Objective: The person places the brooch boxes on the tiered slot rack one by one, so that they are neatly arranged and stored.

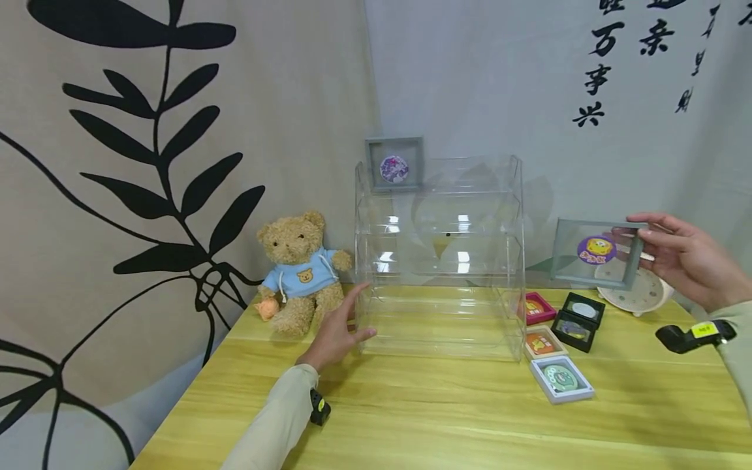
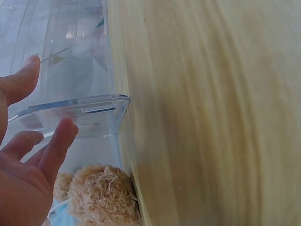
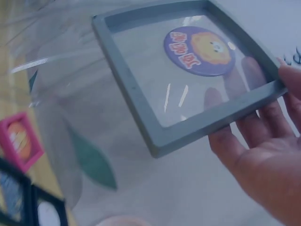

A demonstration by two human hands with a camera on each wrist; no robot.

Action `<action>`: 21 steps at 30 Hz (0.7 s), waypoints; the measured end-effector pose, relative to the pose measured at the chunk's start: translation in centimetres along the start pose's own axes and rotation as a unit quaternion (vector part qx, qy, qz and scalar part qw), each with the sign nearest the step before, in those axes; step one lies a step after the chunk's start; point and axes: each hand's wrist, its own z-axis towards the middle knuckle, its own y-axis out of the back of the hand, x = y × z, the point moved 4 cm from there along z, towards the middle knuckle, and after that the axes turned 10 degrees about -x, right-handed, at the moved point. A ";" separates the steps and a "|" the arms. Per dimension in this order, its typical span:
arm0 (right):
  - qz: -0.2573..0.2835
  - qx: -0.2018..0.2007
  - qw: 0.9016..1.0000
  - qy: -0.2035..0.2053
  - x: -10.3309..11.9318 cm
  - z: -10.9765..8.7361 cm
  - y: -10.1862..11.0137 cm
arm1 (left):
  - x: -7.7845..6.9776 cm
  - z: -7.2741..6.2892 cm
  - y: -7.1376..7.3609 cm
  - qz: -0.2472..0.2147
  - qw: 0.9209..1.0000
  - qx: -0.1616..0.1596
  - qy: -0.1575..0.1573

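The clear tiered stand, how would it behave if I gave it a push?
The clear tiered stand is probably stiff, since its panels hold crisp, straight edges. Its smooth, glossy material would likely slide on the wooden table. Tipping seems unlikely given its broad base, though the upper gray frame, upright near its top, might topple.

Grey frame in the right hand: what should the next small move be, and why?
Probably carry the frame left to the top tier of the rack: the right hand holds it out to the rack's right, and another frame stands at that tier's left end, with room beside it.
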 end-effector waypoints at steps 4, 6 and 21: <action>0.017 0.002 1.000 0.005 1.8 1.4 -2.2 | 0.0 -0.1 0.0 0.001 1.000 -0.004 0.001; 0.021 0.003 1.000 0.008 2.7 2.1 -3.3 | 0.0 -0.1 0.0 0.001 1.000 -0.005 0.000; 0.014 0.036 0.999 0.028 6.5 6.7 -11.4 | 0.0 0.0 0.0 0.008 1.000 -0.004 0.002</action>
